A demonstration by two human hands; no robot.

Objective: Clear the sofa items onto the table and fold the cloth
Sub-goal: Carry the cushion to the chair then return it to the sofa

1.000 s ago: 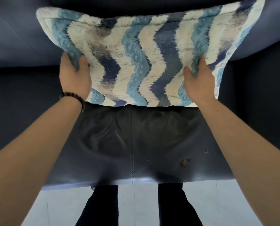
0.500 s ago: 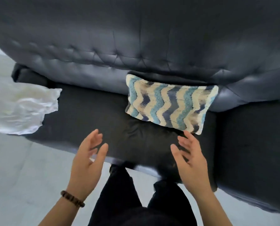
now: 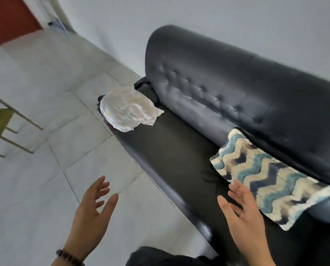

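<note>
A blue-and-white zigzag cushion (image 3: 268, 179) leans against the backrest of the black leather sofa (image 3: 227, 89) on the right of the seat. A crumpled white cloth (image 3: 129, 111) lies at the far left end of the seat. My left hand (image 3: 93, 212) hovers over the floor in front of the sofa, fingers spread, holding nothing. My right hand (image 3: 241, 214) hovers over the seat just in front of the cushion's lower edge, fingers straight and empty.
Pale tiled floor (image 3: 45, 169) stretches left of the sofa. A thin metal-framed table or stool with a green top (image 3: 0, 123) stands at the left edge. A red-brown door (image 3: 8, 14) is at the top left. My dark trouser legs show at the bottom.
Both hands have let go of the cushion, which now leans against the backrest. My view has swung left, bringing the white cloth and the floor into sight; both hands have drawn back, empty.
</note>
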